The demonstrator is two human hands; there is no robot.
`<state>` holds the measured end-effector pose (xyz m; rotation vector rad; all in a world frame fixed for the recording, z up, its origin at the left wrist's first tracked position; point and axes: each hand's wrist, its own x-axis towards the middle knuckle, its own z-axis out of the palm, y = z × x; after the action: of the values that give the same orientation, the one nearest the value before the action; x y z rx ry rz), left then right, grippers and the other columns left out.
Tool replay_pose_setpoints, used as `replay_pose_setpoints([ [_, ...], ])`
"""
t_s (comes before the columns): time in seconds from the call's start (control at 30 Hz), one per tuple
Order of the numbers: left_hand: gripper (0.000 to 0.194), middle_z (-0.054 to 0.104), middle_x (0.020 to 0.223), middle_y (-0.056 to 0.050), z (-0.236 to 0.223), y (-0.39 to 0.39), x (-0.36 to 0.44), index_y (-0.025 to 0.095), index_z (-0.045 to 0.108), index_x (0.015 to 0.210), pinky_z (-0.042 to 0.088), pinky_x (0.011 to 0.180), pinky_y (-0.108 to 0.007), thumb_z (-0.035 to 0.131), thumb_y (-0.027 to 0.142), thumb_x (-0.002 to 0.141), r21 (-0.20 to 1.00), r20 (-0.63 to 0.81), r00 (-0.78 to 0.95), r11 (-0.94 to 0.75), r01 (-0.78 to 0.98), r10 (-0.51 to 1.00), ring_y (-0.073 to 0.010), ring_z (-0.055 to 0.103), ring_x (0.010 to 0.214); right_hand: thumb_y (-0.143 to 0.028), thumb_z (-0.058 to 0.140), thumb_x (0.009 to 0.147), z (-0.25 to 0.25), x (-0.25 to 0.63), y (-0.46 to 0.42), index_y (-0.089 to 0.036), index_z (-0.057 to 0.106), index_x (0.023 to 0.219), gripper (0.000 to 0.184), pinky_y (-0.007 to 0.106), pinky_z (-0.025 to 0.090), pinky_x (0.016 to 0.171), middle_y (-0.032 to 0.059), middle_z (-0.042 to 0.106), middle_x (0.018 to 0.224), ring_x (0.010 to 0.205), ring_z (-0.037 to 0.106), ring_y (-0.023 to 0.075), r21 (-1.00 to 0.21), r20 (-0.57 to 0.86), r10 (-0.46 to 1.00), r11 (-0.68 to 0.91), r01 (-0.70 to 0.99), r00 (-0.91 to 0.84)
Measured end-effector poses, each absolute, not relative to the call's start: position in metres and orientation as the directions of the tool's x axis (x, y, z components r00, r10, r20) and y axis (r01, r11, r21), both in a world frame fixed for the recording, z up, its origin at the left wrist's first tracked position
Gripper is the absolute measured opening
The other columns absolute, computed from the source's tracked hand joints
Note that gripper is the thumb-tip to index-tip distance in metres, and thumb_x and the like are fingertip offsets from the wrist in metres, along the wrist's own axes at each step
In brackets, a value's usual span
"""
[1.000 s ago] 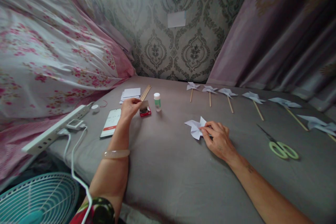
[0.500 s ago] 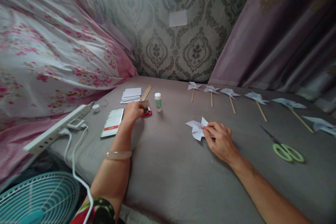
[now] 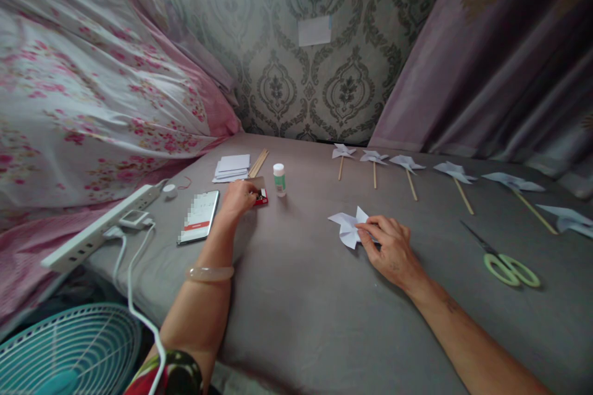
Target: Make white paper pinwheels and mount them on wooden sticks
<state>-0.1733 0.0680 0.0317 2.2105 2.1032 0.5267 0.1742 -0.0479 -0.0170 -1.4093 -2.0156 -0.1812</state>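
My left hand (image 3: 238,199) reaches into a small red box (image 3: 261,199) on the grey sheet, fingers curled at its opening; what they pinch is hidden. My right hand (image 3: 389,247) presses a white folded paper pinwheel head (image 3: 346,227) against the sheet, fingertips pinched at its centre. A small white glue bottle (image 3: 278,179) stands just right of the red box.
Several finished paper pinwheels on wooden sticks (image 3: 407,170) lie in a row at the back. Green-handled scissors (image 3: 504,265) rest at the right. A phone (image 3: 199,224), paper squares (image 3: 231,168), sticks (image 3: 257,162), a power strip (image 3: 99,228) and a fan (image 3: 65,352) are at the left.
My left hand has lowered from above the red box down onto it. My right hand stays on the paper pinwheel.
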Motion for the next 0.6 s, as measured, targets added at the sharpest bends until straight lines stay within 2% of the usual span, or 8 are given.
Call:
replay_pose_setpoints([
  [0.23, 0.022, 0.07, 0.069, -0.01, 0.0289, 0.07, -0.174, 0.017, 0.076, 0.073, 0.048, 0.07, -0.033, 0.054, 0.016, 0.07, 0.295, 0.213, 0.0, -0.064, 0.953, 0.977, -0.0259, 0.066, 0.075, -0.037, 0.047, 0.094, -0.0165, 0.1743, -0.048, -0.022, 0.07, 0.096, 0.028, 0.038, 0.036, 0.084, 0.0059, 0.064, 0.096, 0.092, 0.056, 0.0209, -0.256, 0.576, 0.792, 0.409, 0.876, -0.201],
  [0.43, 0.019, 0.069, 0.071, -0.013, 0.027, 0.0717, -0.1742, 0.018, 0.073, 0.065, 0.047, 0.075, -0.036, 0.054, 0.016, 0.069, 0.291, 0.244, -0.013, -0.06, 0.955, 0.97, -0.0291, 0.066, 0.081, -0.037, 0.047, 0.093, -0.0173, 0.1748, -0.0479, -0.022, 0.07, 0.097, 0.028, 0.039, 0.036, 0.085, 0.0059, 0.064, 0.096, 0.092, 0.056, 0.0211, -0.258, 0.582, 0.789, 0.406, 0.877, -0.194],
  [0.5, 0.016, 0.068, 0.072, -0.014, 0.0281, 0.072, -0.1748, 0.018, 0.07, 0.062, 0.046, 0.077, -0.037, 0.055, 0.016, 0.068, 0.328, 0.261, -0.058, -0.032, 0.944, 0.964, -0.0304, 0.065, 0.084, -0.037, 0.047, 0.093, -0.0173, 0.1748, -0.0478, -0.022, 0.07, 0.097, 0.028, 0.039, 0.036, 0.085, 0.006, 0.064, 0.096, 0.092, 0.056, 0.0212, -0.257, 0.585, 0.787, 0.406, 0.877, -0.193],
  [0.6, 0.01, 0.067, 0.07, -0.013, 0.0328, 0.0719, -0.1763, 0.017, 0.065, 0.057, 0.044, 0.079, -0.037, 0.058, 0.016, 0.063, 0.49, 0.249, -0.178, 0.034, 0.871, 0.952, -0.0306, 0.063, 0.087, -0.037, 0.047, 0.093, -0.0167, 0.1744, -0.048, -0.022, 0.07, 0.097, 0.027, 0.039, 0.037, 0.085, 0.006, 0.064, 0.096, 0.092, 0.057, 0.0212, -0.256, 0.586, 0.787, 0.406, 0.877, -0.193],
])
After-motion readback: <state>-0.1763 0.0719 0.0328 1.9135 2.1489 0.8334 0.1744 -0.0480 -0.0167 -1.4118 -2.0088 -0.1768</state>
